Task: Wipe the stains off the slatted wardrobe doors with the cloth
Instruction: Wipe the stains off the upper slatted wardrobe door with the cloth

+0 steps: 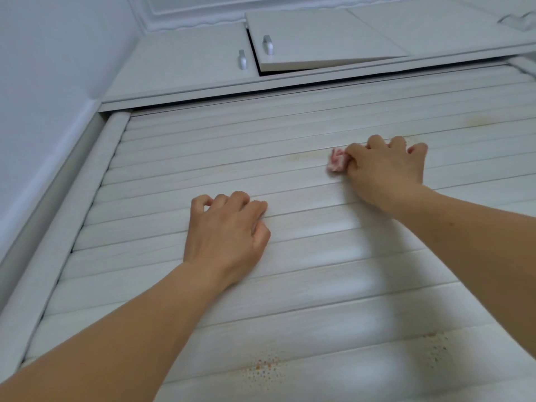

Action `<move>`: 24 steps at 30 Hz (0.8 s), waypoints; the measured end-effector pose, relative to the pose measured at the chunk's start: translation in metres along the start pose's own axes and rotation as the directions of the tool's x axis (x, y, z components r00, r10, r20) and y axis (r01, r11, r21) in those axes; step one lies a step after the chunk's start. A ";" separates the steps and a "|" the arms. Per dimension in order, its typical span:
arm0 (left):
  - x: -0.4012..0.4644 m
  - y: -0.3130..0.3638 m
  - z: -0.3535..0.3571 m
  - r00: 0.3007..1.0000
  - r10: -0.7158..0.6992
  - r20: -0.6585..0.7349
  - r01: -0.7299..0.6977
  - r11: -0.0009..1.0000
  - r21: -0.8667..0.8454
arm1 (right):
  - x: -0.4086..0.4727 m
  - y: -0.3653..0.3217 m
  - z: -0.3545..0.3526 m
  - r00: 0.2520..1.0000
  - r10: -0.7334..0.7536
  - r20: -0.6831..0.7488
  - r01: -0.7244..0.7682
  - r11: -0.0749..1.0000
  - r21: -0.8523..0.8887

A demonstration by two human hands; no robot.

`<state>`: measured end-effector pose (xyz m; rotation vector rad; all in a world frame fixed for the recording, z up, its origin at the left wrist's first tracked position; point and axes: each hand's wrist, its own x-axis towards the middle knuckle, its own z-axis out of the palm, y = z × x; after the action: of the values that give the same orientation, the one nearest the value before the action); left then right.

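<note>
The slatted door fills most of the view, white, with its slats running across; above it sit two small cupboard doors, the right one ajar. The left hand rests on the slats with fingers loosely curled, holding nothing, seemingly bracing the door. The right hand, higher and well to the right, is clenched round a small wadded pink cloth, pressing it against a slat; only a bit of the cloth shows past the thumb side. A faint yellowish streak lies on the slat just left of the cloth, another pale mark sits above to the right, and orange speckles spread across the lowest slats. The wiping looks to be under way on the upper stains. Next, I judge, the cloth should rub along the slat over the streak, then drop to the speckles, which appear untouched.
</note>
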<state>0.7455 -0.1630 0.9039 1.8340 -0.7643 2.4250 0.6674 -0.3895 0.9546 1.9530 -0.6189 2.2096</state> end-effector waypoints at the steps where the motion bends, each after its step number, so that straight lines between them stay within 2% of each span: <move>1: 0.000 -0.001 0.001 1.000 -0.001 -0.012 0.001 1.000 0.000 | 0.000 -0.002 0.000 1.000 0.029 -0.004 -0.029 1.000 -0.002; 4: -0.001 0.002 0.001 1.000 -0.018 -0.007 0.018 1.000 0.002 | -0.007 -0.020 0.003 0.999 0.037 -0.019 -0.035 0.997 0.072; 8: 0.000 0.005 -0.001 0.999 -0.054 -0.007 0.054 0.998 -0.017 | -0.011 -0.059 0.005 0.986 -0.153 -0.063 0.161 0.974 0.158; 13: 0.001 0.005 -0.001 0.999 -0.051 0.002 0.051 0.999 0.004 | 0.006 -0.094 -0.004 0.934 -0.354 0.046 0.343 0.926 0.156; 18: 0.003 0.004 -0.005 0.999 -0.045 0.020 0.044 0.998 0.043 | 0.020 -0.063 -0.002 0.957 -0.285 0.051 0.279 0.955 0.099; 24: 0.020 0.028 -0.006 0.983 -0.174 0.053 0.169 0.982 0.087 | 0.028 -0.006 0.004 0.977 -0.197 0.076 0.196 0.980 0.027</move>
<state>0.7254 -0.1912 0.9101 1.9212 -0.4931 2.3361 0.6690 -0.3900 0.9831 2.0214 -0.3951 2.0374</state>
